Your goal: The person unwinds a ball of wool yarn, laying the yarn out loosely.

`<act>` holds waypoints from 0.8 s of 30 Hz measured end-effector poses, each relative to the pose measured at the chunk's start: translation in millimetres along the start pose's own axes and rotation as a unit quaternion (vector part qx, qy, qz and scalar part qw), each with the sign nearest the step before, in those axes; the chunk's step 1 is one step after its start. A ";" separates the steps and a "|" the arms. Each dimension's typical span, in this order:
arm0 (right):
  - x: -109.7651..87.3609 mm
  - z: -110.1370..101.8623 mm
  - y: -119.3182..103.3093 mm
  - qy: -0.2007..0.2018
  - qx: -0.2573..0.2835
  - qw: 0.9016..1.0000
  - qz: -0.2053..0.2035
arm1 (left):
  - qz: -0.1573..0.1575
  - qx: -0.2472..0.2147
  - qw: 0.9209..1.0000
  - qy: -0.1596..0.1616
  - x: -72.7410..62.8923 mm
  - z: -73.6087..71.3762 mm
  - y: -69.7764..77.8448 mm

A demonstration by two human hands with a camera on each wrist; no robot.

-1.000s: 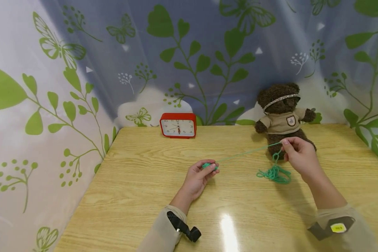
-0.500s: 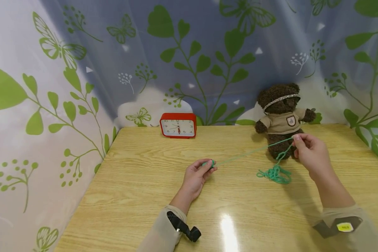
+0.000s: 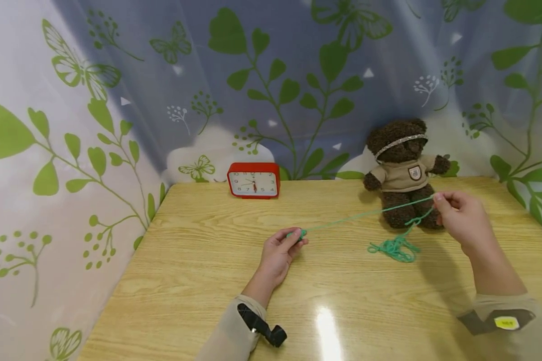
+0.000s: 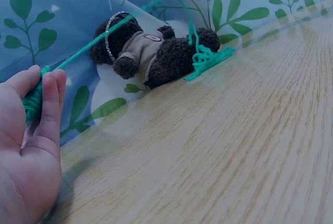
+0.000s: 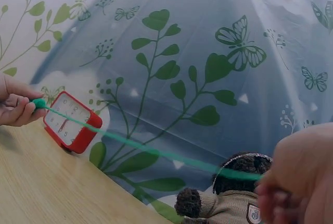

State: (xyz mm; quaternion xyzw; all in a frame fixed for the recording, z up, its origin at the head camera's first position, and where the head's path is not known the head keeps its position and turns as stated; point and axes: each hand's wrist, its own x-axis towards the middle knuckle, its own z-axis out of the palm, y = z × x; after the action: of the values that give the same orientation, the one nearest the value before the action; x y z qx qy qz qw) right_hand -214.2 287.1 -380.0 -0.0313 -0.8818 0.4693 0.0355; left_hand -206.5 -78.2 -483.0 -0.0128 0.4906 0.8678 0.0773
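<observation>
My left hand (image 3: 277, 255) pinches a small wound bundle of green yarn (image 4: 33, 103) between thumb and fingers, over the middle of the table. From it a strand of yarn (image 3: 357, 216) runs taut up to the right. My right hand (image 3: 465, 218) pinches that strand in front of the teddy bear's legs, higher than the left hand. Below the right fingers the yarn hangs down, with a knotted bit, to a loose tangle of green yarn (image 3: 395, 249) on the table. In the right wrist view the taut strand crosses in front of the clock.
A brown teddy bear (image 3: 402, 170) in a beige top sits at the back right of the wooden table (image 3: 198, 260). A red clock (image 3: 254, 180) stands at the back, left of centre. Behind them hangs a leaf-patterned curtain (image 3: 293, 65).
My right hand has moved to the right, lengthening the taut strand and drawing yarn up from the tangle. My left hand stays nearly in place, its fingers shifting slightly on the bundle.
</observation>
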 end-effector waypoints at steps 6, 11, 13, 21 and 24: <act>1.0 14.4 5.8 -0.153 -0.106 0.982 -0.013 | 0.010 0.013 1.000 -0.015 -1.3 -2.1 -0.9; -4.6 44.2 0.6 -0.170 -0.096 0.980 -0.029 | 0.009 0.023 0.999 -0.036 -3.7 -1.9 -1.1; -8.5 58.9 -5.2 -0.176 -0.060 0.982 -0.042 | 0.008 0.028 0.998 -0.052 -4.7 -1.3 -1.2; -33.0 124.8 -28.7 -0.307 0.068 0.946 -0.079 | 0.003 0.057 0.991 -0.121 -6.2 0.0 -1.6; -39.4 140.5 -29.2 -0.324 0.069 0.939 -0.091 | 0.005 0.062 0.990 -0.130 -6.6 0.2 -1.3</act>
State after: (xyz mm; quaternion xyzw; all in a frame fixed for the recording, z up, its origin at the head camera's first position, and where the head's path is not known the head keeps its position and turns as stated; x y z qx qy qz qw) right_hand -188.6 151.4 -435.3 0.2053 -0.8100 0.5086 -0.2077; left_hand -199.8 -78.2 -483.3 0.1071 0.5294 0.8304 0.1369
